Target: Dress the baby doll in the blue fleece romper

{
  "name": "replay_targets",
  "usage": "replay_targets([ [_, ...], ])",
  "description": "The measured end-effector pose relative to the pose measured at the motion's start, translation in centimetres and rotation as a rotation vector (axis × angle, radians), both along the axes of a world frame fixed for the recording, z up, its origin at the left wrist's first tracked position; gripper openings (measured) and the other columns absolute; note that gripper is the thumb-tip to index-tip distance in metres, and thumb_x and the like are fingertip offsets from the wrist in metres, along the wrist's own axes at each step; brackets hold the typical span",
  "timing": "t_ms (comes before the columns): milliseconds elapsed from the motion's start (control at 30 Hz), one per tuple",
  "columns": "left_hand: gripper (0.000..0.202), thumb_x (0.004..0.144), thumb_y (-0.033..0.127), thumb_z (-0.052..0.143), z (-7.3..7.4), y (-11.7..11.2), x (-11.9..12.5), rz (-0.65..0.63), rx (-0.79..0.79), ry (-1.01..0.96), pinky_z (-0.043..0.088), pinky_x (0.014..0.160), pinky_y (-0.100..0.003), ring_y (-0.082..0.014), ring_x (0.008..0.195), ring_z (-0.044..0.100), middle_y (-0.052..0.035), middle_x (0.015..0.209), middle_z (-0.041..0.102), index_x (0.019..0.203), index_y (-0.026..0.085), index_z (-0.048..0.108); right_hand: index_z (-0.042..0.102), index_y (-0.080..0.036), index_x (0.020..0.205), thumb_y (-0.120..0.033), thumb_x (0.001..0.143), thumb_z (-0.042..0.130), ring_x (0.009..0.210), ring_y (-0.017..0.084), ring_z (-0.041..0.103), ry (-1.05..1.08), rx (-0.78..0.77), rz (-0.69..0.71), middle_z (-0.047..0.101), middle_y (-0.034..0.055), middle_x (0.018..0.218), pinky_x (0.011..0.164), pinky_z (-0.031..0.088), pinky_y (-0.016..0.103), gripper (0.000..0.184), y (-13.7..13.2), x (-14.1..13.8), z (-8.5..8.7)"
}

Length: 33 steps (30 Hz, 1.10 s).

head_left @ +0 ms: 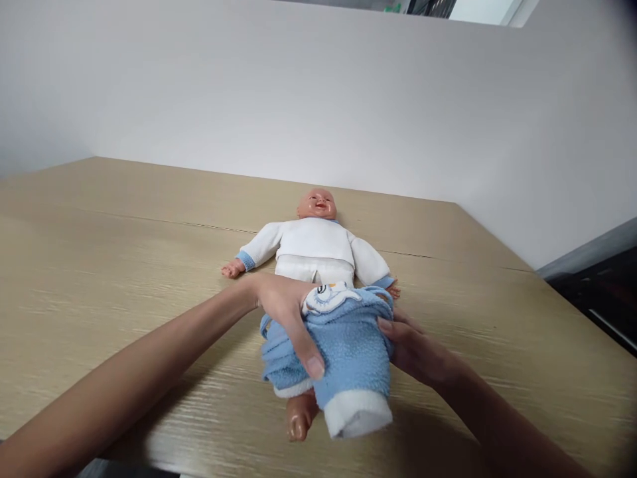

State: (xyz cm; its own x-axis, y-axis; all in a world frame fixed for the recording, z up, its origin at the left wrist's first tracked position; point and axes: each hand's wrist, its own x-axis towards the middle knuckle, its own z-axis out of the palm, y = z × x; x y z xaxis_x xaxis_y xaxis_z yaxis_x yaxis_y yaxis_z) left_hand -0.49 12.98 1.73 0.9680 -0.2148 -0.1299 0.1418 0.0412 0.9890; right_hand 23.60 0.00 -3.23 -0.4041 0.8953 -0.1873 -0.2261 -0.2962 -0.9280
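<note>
A baby doll [316, 243] lies on its back on the wooden table [124, 252], head away from me, in a white top with blue cuffs. Blue fleece trousers [348, 352] with white cuffs cover its legs up to about the waist; one bare foot [298, 418] sticks out at the bottom. My left hand [288, 315] grips the left side of the trousers near the waistband, thumb pressed on the cloth. My right hand [405, 345] holds the trousers' right side, fingers closed on the fabric.
A plain white wall [318, 99] stands behind the table. The table's right edge [547, 282] drops off to a dark floor or furniture at the far right. The near table edge runs just below the doll's foot.
</note>
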Motion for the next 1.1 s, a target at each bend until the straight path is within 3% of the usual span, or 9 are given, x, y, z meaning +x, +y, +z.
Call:
replay_targets([
  [100, 0.067, 0.065, 0.028, 0.105, 0.2, 0.0, -0.2, 0.123, 0.062, -0.043, 0.065, 0.098, -0.028, -0.0262, 0.113, 0.079, -0.0048, 0.117, 0.085, 0.127, 0.018, 0.08, 0.078, -0.021, 0.115, -0.064, 0.092, 0.083, 0.088, 0.016, 0.07, -0.03, 0.032, 0.052, 0.078, 0.0047, 0.099, 0.078, 0.056, 0.026, 0.049, 0.0, -0.1, 0.1],
  [267, 0.058, 0.072, 0.037, 0.1, -0.5, 0.4, -1.2, 0.217, 0.118, -0.081, 0.06, 0.109, -0.031, -0.0268, 0.119, 0.077, -0.0084, 0.124, 0.084, 0.122, 0.015, 0.082, 0.076, -0.016, 0.125, -0.063, 0.084, 0.089, 0.092, 0.02, 0.07, -0.067, 0.163, 0.384, 0.076, 0.0067, 0.103, 0.082, 0.057, 0.028, 0.064, -0.2, -0.3, 1.4],
  [367, 0.051, 0.08, 0.039, 0.094, -0.7, 0.5, -1.5, 0.183, 0.144, -0.102, 0.058, 0.111, -0.031, -0.0264, 0.119, 0.076, -0.0097, 0.123, 0.083, 0.121, 0.011, 0.081, 0.072, -0.019, 0.133, -0.054, 0.08, 0.095, 0.093, 0.02, 0.071, -0.065, 0.142, 0.336, 0.075, 0.0059, 0.106, 0.085, 0.058, 0.03, 0.067, -0.4, -0.3, 1.3],
  [433, 0.048, 0.082, 0.038, 0.092, -0.8, 0.5, -1.5, 0.177, 0.183, -0.096, 0.059, 0.11, -0.03, -0.0259, 0.115, 0.077, -0.0094, 0.119, 0.084, 0.119, 0.01, 0.081, 0.07, -0.022, 0.136, -0.059, 0.08, 0.094, 0.094, 0.021, 0.071, -0.016, 0.129, 0.239, 0.075, 0.0055, 0.105, 0.087, 0.058, 0.032, 0.071, -0.5, -0.1, 0.7],
  [567, 0.051, 0.08, 0.035, 0.094, -0.9, 0.5, -1.0, 0.078, 0.045, -0.087, 0.06, 0.107, -0.029, -0.0281, 0.122, 0.076, -0.0097, 0.122, 0.083, 0.124, 0.012, 0.08, 0.077, -0.023, 0.11, -0.071, 0.088, 0.081, 0.077, 0.018, 0.064, -0.027, 0.174, 0.1, 0.068, 0.002, 0.083, 0.07, 0.053, 0.028, 0.053, -0.5, 0.4, -0.5],
  [667, 0.07, 0.07, 0.029, 0.1, -0.8, 0.6, -0.7, 0.034, -0.061, -0.138, 0.063, 0.1, -0.026, -0.031, 0.141, 0.066, -0.0113, 0.137, 0.078, 0.134, 0.012, 0.077, 0.075, -0.019, 0.091, -0.071, 0.095, 0.073, 0.067, 0.014, 0.055, -0.077, 0.213, 0.198, 0.061, 0.0008, 0.075, 0.063, 0.047, 0.026, 0.052, -0.3, -0.2, -0.2],
  [800, 0.093, 0.068, 0.02, 0.1, -0.3, 0.4, -0.8, 0.132, 0.017, -0.195, 0.062, 0.097, -0.02, -0.0283, 0.157, 0.051, -0.0105, 0.161, 0.062, 0.153, 0.013, 0.065, 0.077, -0.016, 0.101, -0.074, 0.086, 0.082, 0.069, 0.014, 0.055, -0.093, 0.255, 0.23, 0.065, 0.0023, 0.081, 0.061, 0.045, 0.023, 0.06, -0.2, -1.1, 0.4],
  [933, 0.084, 0.072, 0.027, 0.098, -0.5, 0.4, -1.2, 0.206, 0.054, -0.18, 0.062, 0.103, -0.025, -0.0302, 0.149, 0.06, -0.0105, 0.155, 0.068, 0.149, 0.012, 0.069, 0.077, -0.015, 0.117, -0.075, 0.071, 0.093, 0.076, 0.02, 0.067, -0.028, 0.239, 0.212, 0.073, 0.0057, 0.086, 0.07, 0.054, 0.029, 0.077, -0.1, -1.1, 0.3],
  [1100, 0.074, 0.074, 0.031, 0.096, -0.9, 0.6, -1.3, 0.21, 0.074, -0.215, 0.055, 0.115, -0.028, -0.0299, 0.147, 0.061, -0.0079, 0.149, 0.073, 0.142, 0.014, 0.073, 0.079, -0.015, 0.093, -0.055, 0.072, 0.101, 0.069, 0.02, 0.068, 0.02, 0.135, 0.35, 0.075, 0.0068, 0.08, 0.066, 0.055, 0.031, 0.051, -0.6, -1.6, 1.0],
])
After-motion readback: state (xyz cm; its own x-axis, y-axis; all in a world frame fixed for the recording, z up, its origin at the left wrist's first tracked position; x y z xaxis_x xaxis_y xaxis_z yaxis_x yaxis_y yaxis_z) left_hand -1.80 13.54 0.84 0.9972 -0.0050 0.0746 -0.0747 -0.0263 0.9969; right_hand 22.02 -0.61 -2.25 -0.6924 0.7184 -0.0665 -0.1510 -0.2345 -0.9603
